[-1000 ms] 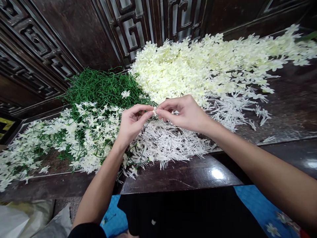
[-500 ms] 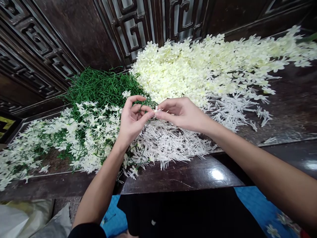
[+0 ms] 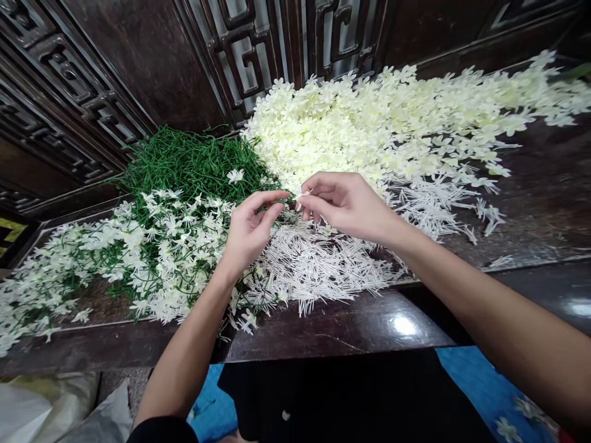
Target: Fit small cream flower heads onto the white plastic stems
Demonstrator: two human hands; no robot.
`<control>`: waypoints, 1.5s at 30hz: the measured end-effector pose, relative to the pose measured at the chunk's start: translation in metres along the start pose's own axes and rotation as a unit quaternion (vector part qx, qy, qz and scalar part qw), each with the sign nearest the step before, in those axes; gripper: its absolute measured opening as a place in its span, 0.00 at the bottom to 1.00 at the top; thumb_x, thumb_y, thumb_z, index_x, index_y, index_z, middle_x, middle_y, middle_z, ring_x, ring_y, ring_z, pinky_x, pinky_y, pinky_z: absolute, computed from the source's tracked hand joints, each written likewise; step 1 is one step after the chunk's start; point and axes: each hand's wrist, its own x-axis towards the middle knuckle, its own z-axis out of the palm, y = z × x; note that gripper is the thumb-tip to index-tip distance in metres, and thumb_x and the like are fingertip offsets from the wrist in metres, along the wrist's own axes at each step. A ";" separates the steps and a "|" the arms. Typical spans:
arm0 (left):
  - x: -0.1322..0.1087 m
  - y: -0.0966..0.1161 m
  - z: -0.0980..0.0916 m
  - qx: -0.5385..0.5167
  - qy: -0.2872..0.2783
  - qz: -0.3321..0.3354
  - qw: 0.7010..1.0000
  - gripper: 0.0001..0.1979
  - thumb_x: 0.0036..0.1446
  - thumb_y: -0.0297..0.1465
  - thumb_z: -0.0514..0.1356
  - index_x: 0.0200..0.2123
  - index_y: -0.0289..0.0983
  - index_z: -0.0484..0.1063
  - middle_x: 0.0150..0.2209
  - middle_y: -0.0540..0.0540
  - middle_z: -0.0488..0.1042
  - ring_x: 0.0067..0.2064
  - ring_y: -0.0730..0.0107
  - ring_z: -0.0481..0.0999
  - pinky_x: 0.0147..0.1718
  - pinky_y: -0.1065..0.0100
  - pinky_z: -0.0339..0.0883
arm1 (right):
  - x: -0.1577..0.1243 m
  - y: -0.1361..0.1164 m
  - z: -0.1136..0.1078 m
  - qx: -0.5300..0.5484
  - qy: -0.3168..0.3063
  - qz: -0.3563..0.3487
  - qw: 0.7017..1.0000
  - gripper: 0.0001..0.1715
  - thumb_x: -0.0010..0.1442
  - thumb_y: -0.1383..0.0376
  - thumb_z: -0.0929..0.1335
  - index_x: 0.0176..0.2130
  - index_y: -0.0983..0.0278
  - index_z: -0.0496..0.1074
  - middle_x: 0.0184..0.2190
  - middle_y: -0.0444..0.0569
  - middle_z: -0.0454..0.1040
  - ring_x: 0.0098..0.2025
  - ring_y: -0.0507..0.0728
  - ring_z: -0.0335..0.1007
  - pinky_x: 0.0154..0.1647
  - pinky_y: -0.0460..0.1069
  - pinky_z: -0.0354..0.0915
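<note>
Fingers of the right hand (image 3: 346,206) pinch a small white blossom (image 3: 301,197); left hand (image 3: 252,224), at nine o'clock, seemingly grips a green stem (image 3: 282,198).

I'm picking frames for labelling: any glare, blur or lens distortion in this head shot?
Head view: sharp on both the left hand and right hand; a glare spot on the dark table; wide-angle bending at the edges; the cream flower pile is slightly overexposed.
</note>
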 end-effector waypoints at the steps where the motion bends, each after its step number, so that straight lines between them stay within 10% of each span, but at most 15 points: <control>1: 0.000 0.000 0.000 -0.011 0.011 -0.003 1.000 0.08 0.57 0.26 0.63 0.41 0.36 0.77 0.42 0.44 0.80 0.43 0.70 0.79 0.43 0.68 0.76 | 0.000 0.000 0.000 -0.003 -0.006 -0.001 1.000 0.06 0.61 0.63 0.71 0.36 0.65 0.73 0.27 0.47 0.76 0.29 0.53 0.72 0.30 0.51 0.68; 31: -0.003 0.003 0.003 -0.060 -0.016 -0.046 0.997 0.05 0.60 0.31 0.62 0.38 0.36 0.76 0.31 0.44 0.81 0.34 0.70 0.80 0.34 0.69 0.75 | -0.002 0.002 0.003 -0.048 -0.009 -0.030 0.998 0.06 0.61 0.63 0.69 0.36 0.64 0.72 0.30 0.49 0.77 0.34 0.58 0.76 0.37 0.56 0.71; 45: -0.007 0.003 0.005 -0.021 -0.019 -0.057 0.998 0.09 0.60 0.35 0.62 0.31 0.36 0.73 0.25 0.47 0.77 0.22 0.76 0.68 0.20 0.73 0.59 | -0.002 0.003 0.006 -0.158 -0.001 -0.093 0.983 0.08 0.63 0.64 0.66 0.37 0.65 0.75 0.30 0.50 0.77 0.29 0.56 0.71 0.30 0.54 0.68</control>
